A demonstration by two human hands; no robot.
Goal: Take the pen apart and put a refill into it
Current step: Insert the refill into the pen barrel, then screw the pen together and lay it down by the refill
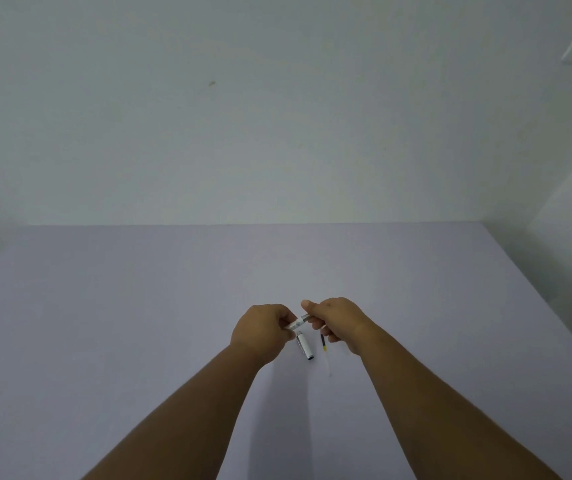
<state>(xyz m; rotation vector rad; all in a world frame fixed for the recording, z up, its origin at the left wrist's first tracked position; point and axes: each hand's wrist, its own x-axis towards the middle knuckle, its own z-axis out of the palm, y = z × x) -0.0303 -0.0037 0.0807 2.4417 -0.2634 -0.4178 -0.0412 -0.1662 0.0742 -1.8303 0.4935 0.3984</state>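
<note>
Both hands hold a white pen body [298, 322] just above the table. My left hand [263, 332] grips its near-left end and my right hand [338, 318] grips its far-right end, so only a short middle stretch shows between the fingers. Below the hands, the white pen cap [304, 346] with a dark open end lies on the table. To its right lies a thin refill [325, 353], dark at the top with a yellow band and a clear lower part. Its upper end is hidden behind my right hand.
The pale lilac table [139, 323] meets a white wall at its far edge. Its right edge runs diagonally at the right, with a white surface and a dark gap beyond it.
</note>
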